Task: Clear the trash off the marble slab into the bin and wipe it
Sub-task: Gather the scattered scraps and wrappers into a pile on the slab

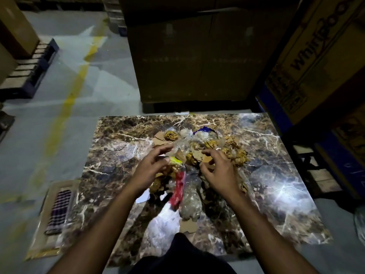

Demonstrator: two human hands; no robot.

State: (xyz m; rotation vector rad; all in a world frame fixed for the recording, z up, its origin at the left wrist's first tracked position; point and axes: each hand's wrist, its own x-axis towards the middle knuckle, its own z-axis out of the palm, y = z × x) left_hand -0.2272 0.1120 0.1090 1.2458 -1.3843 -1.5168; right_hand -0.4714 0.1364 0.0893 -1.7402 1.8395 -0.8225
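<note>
A brown veined marble slab [122, 135] lies on the floor with a heap of trash [197, 151] in its middle: crumpled brown paper balls, cardboard scraps, clear plastic, a red wrapper [178, 188] and a blue scrap [204, 129]. My left hand [152, 169] hovers over the heap's left side with fingers spread and loosely bent. My right hand [217, 171] is over the heap's right side, fingers curved above cardboard pieces. Neither hand plainly grips anything. No bin is in view.
A checked cloth [59, 210] lies on flat cardboard on the floor left of the slab. Large cardboard boxes [197, 56] stand behind the slab and at the right. A pallet [29, 72] sits at far left. A yellow line crosses the grey floor.
</note>
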